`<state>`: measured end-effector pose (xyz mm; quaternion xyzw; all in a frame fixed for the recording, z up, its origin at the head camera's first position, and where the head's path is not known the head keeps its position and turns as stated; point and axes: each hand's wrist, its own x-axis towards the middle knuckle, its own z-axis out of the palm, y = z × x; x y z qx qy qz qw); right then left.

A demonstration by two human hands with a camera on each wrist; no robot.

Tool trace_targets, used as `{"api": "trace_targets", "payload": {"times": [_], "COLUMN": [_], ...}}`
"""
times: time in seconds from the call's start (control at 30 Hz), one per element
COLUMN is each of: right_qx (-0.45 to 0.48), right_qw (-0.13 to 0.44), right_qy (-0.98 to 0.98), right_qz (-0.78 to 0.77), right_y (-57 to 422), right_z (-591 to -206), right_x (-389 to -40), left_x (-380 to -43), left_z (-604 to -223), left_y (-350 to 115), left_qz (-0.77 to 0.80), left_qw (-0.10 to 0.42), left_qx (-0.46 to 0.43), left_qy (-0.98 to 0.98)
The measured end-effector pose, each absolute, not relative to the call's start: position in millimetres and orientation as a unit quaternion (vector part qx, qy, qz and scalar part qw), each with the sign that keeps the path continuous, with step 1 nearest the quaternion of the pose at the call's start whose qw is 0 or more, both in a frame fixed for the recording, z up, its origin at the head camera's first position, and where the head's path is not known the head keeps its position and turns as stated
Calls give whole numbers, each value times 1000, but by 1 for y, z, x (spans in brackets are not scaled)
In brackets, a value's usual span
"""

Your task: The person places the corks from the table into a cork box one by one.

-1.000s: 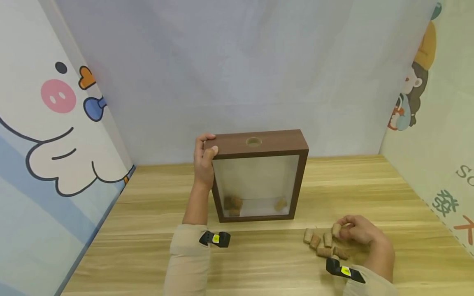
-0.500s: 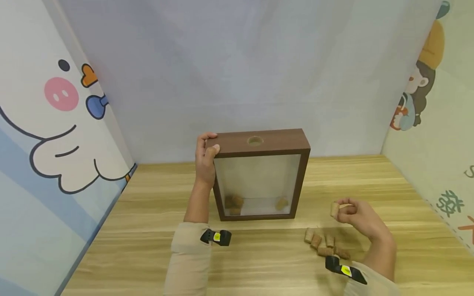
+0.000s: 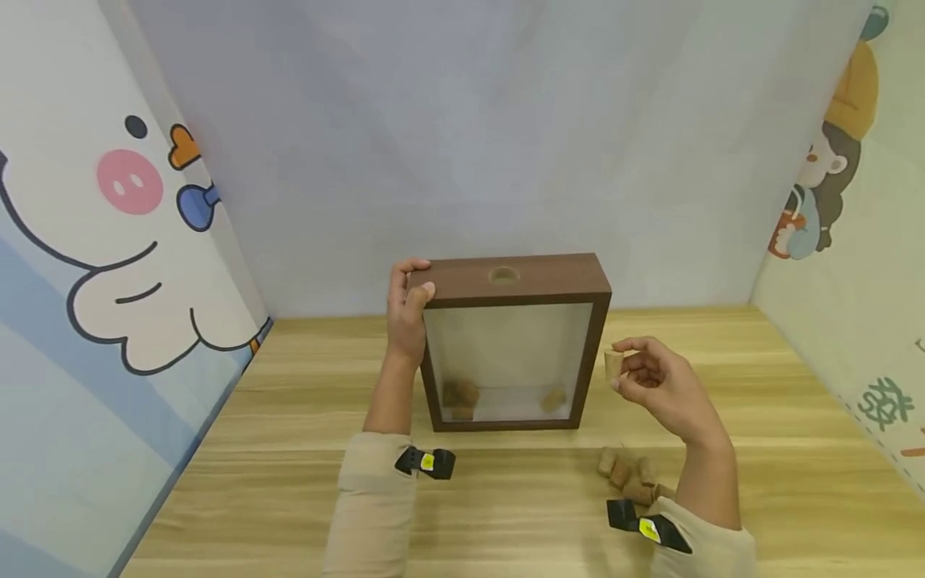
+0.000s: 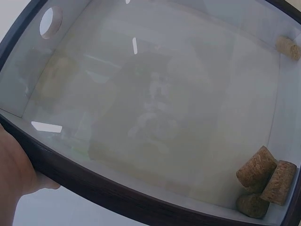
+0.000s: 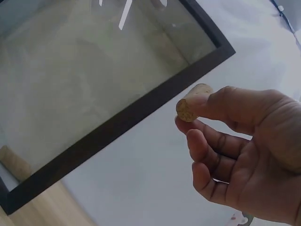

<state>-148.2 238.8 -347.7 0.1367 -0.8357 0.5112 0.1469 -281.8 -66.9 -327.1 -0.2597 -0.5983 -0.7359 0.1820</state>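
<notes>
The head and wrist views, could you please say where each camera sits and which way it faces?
Head: on the head, looking forward and down at the framed box; left grip, right grip and sleeves show.
Left wrist: worn there, looking into the framed box at corks; part of the left grip shows.
Right wrist: worn there, looking at the held cork beside the framed box; right grip shows.
Shared: head and right wrist both show the held cork.

Small booth-like workspace: cartoon-printed left panel [image 3: 43, 321], illustrated right panel [image 3: 867, 305], grey backdrop [image 3: 462, 136], wood-grain tabletop [image 3: 506, 506].
</notes>
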Motion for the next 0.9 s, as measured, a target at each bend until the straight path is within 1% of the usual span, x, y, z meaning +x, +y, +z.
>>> {"api": "trace_targets", "payload": {"times": [0.1,0.23,0.37,0.57,0.77,0.9], "right_qx": [159,195,232,257,258,244], "right_qw": [178,218,247,258,292,286], "right_qy": [-825,-804,-773,-750,-744,-773], "right_qz": [512,517,536,552,543,511], "right_y": [226,203,182,158,142,135], "right_z": [-339,-327,-316,-297,-273,-256], "right_x": [-147,-149,-153,-161,-177,-189], "left_x": [-280,-280,-281,-278,-277,-278], "left_z": [-328,-328,-327,-325,-324,-324], "left_y": [-66,-67,-66,-65,-65,-66], "left_qz": [-735,-734,-732,-737,-737,-735], "left_qw": [177,184,186,180,180,182], "left_qx": [-257,-255,-257,-245,-242,-244], "left_qy": [-602,-602,-603,-604,-605,-606]}}
